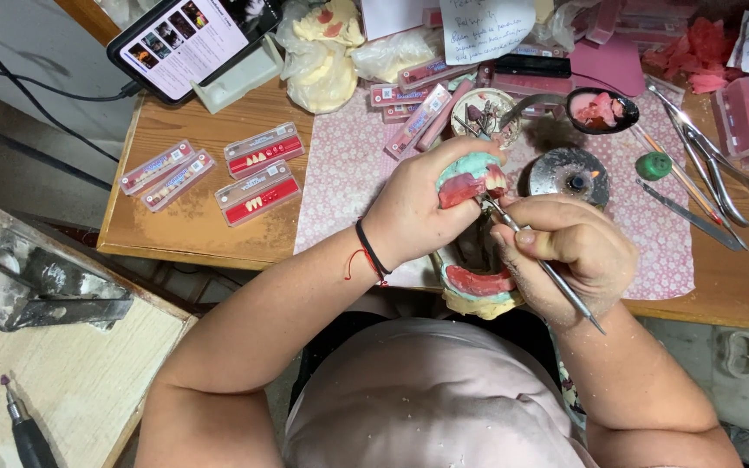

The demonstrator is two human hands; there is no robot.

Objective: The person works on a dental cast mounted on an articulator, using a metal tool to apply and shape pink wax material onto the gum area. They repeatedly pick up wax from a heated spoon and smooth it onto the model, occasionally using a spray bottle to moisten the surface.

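Observation:
My left hand (pixel 422 208) grips a dental model (pixel 472 178) of teal plaster with red wax and a row of teeth. My right hand (pixel 569 251) holds a thin metal wax tool (pixel 548 270) like a pen, its tip touching the model's wax. Below the hands, near my lap, sits the other half of the model (pixel 478 290), pale plaster with a red wax rim, partly hidden by both hands.
Several strips of artificial teeth (pixel 257 173) lie on the wooden desk (pixel 192 217). A small burner (pixel 569 171), a spoon of pink wax (pixel 602 110), metal instruments (pixel 708 165) and a phone (pixel 192 35) stand further back. A handpiece (pixel 23 425) lies on the side table at left.

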